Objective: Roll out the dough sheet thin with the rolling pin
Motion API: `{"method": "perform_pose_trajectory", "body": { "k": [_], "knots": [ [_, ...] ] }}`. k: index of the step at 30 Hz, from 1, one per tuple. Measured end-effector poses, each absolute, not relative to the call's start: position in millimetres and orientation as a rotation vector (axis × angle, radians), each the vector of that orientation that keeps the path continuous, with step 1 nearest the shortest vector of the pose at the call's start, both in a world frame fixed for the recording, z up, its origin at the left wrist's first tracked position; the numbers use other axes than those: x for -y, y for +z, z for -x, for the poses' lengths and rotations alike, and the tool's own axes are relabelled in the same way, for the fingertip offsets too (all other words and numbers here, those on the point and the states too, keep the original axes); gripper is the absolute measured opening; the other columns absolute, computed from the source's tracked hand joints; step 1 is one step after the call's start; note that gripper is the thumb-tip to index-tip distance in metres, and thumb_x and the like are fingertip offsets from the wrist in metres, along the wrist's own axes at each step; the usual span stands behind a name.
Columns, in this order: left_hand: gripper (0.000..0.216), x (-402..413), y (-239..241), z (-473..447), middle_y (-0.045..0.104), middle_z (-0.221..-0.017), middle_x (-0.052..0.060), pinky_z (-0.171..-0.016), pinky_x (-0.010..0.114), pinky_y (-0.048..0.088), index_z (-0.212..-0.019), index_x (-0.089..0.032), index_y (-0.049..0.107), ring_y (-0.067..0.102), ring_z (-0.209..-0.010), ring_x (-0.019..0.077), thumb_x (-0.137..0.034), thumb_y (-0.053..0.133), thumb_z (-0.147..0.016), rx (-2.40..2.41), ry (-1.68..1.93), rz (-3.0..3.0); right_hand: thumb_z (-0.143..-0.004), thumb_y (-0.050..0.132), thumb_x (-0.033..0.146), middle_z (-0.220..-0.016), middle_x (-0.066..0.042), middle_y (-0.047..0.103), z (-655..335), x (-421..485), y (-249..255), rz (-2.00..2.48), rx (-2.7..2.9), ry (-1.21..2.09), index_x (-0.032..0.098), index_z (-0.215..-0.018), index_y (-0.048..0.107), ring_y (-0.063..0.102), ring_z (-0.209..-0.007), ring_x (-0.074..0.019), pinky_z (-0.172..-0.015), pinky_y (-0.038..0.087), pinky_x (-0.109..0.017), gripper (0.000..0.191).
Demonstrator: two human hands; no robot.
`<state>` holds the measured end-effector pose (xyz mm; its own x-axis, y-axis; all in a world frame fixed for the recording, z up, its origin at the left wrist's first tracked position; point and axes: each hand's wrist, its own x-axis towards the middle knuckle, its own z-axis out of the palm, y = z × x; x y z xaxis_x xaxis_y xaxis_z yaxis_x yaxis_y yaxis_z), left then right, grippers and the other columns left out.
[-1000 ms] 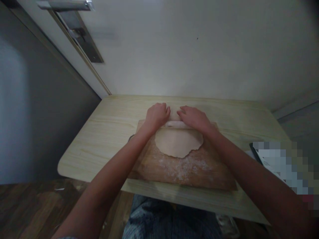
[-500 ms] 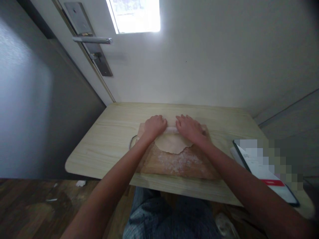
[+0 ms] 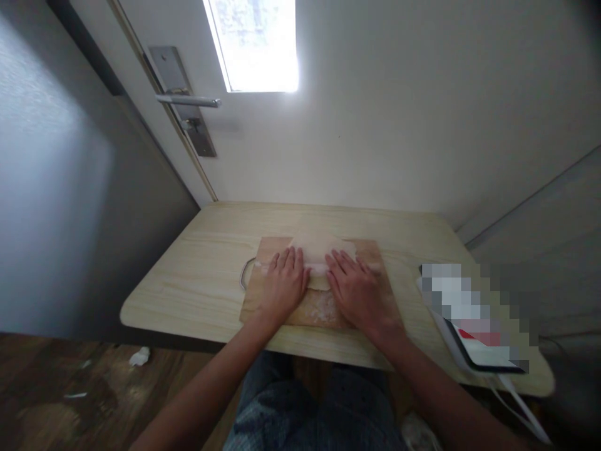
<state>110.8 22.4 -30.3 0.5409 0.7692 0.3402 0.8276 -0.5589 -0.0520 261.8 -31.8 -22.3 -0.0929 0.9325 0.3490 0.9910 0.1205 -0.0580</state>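
Observation:
A flat sheet of pale dough (image 3: 315, 247) lies on a floured wooden board (image 3: 263, 260) in the middle of a light wooden table (image 3: 197, 282). A thin pale rolling pin (image 3: 317, 269) lies across the dough's near part. My left hand (image 3: 283, 285) presses on the pin's left end, palm down with fingers stretched flat. My right hand (image 3: 354, 291) presses on its right end the same way. The hands hide the dough's near edge.
A metal loop handle (image 3: 243, 274) sticks out of the board's left side. A blurred tablet or booklet (image 3: 474, 347) with a white cable lies at the table's right end. A door with a lever handle (image 3: 188, 101) stands behind the table. My lap is under the near edge.
Both hands and the pin have rolled from the dough's far edge back toward me. The fingers, curled before, are now flat. The view has tilted up, showing more of the door.

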Motion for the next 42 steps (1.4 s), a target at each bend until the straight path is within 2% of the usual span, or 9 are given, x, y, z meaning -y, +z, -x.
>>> {"method": "perform_pose_trajectory", "body": {
  "k": [3, 8, 11, 14, 17, 21, 27, 35, 42],
  "knots": [
    [0.048, -21, -32, -110, 0.050, -0.128, 0.020, -0.102, 0.042, 0.032, -0.126, -0.002, 0.044, 0.045, -0.122, 0.0274, -0.031, 0.026, -0.093, 1.349, -0.393, 2.583, -0.092, 0.031, 0.027, -0.134, -0.011, 0.048, -263, 36, -23, 1.855, 2.119, -0.263, 0.012, -0.125, 0.051, 0.043, -0.123, -0.0222, -0.102, 0.030, -0.040, 0.041],
    [0.044, -38, -26, -119, 0.052, -0.129, 0.015, -0.103, 0.044, 0.030, -0.124, -0.009, 0.047, 0.045, -0.121, 0.0252, -0.029, 0.026, -0.092, 1.381, -0.372, 2.565, -0.092, 0.030, 0.031, -0.133, -0.012, 0.049, -266, 20, -23, 1.902, 2.083, -0.239, 0.013, -0.125, 0.051, 0.045, -0.122, -0.0227, -0.100, 0.034, -0.039, 0.043],
    [0.042, -51, -21, -129, 0.054, -0.126, 0.014, -0.100, 0.039, 0.034, -0.123, -0.010, 0.049, 0.048, -0.118, 0.0235, -0.027, 0.026, -0.091, 1.427, -0.386, 2.564, -0.092, 0.028, 0.033, -0.132, -0.012, 0.049, -268, 2, -21, 1.972, 2.058, -0.200, 0.013, -0.124, 0.052, 0.046, -0.120, -0.0241, -0.098, 0.036, -0.039, 0.044],
    [0.040, -66, -16, -138, 0.060, -0.118, 0.012, -0.091, 0.034, 0.041, -0.117, -0.012, 0.052, 0.053, -0.111, 0.0219, -0.026, 0.025, -0.091, 1.502, -0.400, 2.573, -0.092, 0.025, 0.031, -0.133, -0.012, 0.048, -270, -18, -18, 2.034, 2.030, -0.173, 0.013, -0.124, 0.052, 0.046, -0.120, -0.0249, -0.097, 0.036, -0.040, 0.046],
    [0.037, -82, -11, -144, 0.065, -0.103, 0.009, -0.076, 0.032, 0.046, -0.103, -0.016, 0.058, 0.061, -0.095, 0.0223, -0.028, 0.025, -0.091, 1.579, -0.356, 2.594, -0.091, 0.025, 0.030, -0.132, -0.012, 0.050, -273, -36, -13, 2.113, 1.999, -0.114, 0.014, -0.124, 0.052, 0.048, -0.118, -0.0248, -0.093, 0.039, -0.039, 0.045],
    [0.037, -99, -5, -149, 0.067, -0.086, 0.010, -0.063, 0.031, 0.045, -0.088, -0.016, 0.060, 0.064, -0.076, 0.0232, -0.032, 0.026, -0.089, 1.674, -0.268, 2.578, -0.090, 0.026, 0.030, -0.121, -0.011, 0.059, -277, -54, -3, 2.179, 1.999, -0.002, 0.016, -0.115, 0.058, 0.055, -0.106, -0.0235, -0.085, 0.043, -0.035, 0.043],
    [0.036, -123, 0, -156, 0.067, -0.084, 0.013, -0.063, 0.031, 0.044, -0.086, -0.015, 0.063, 0.063, -0.076, 0.0241, -0.032, 0.031, -0.085, 1.815, -0.264, 2.600, -0.087, 0.031, 0.030, -0.104, -0.012, 0.065, -284, -78, 4, 2.275, 1.985, 0.108, 0.015, -0.101, 0.062, 0.060, -0.092, -0.0234, -0.075, 0.045, -0.032, 0.037],
    [0.038, -146, 0, -162, 0.067, -0.088, 0.015, -0.065, 0.030, 0.043, -0.087, -0.012, 0.066, 0.062, -0.078, 0.0220, -0.029, 0.032, -0.083, 1.816, -0.263, 2.641, -0.083, 0.034, 0.029, -0.118, -0.014, 0.055, -293, -96, -2, 2.270, 1.913, 0.163, 0.012, -0.106, 0.058, 0.053, -0.106, -0.0255, -0.082, 0.044, -0.034, 0.037],
    [0.043, -120, -4, -161, 0.068, -0.083, 0.013, -0.061, 0.031, 0.042, -0.085, -0.015, 0.066, 0.064, -0.075, 0.0239, -0.030, 0.027, -0.087, 1.822, -0.380, 2.482, -0.085, 0.032, 0.026, -0.113, -0.013, 0.059, -286, -83, 1, 2.260, 1.900, 0.061, 0.013, -0.105, 0.060, 0.053, -0.104, -0.0247, -0.081, 0.044, -0.035, 0.037]
  ]
}}
